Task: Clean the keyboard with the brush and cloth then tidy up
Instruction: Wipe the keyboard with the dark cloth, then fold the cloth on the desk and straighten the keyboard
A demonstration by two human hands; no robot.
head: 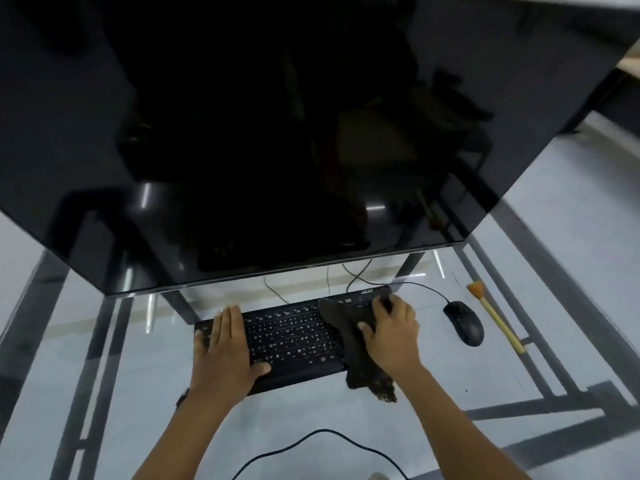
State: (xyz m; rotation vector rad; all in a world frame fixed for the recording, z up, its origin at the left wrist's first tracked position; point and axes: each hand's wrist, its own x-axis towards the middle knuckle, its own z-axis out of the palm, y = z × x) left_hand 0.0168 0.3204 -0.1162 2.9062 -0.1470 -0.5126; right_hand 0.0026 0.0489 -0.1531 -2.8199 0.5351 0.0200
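A black keyboard (294, 337) lies on the glass table in front of the monitor. My left hand (227, 348) rests flat on its left end, fingers spread, holding it down. My right hand (391, 330) presses a dark brown cloth (346, 327) onto the keyboard's right end; the cloth trails off the near right corner onto the glass. The brush (493, 315), with a pale wooden handle and orange bristles, lies on the table to the right, beyond the mouse, apart from both hands.
A large dark monitor (277, 133) looms over the far side of the keyboard. A black wired mouse (464, 322) sits right of the keyboard. A black cable (311, 441) loops across the glass table (138, 393) near me.
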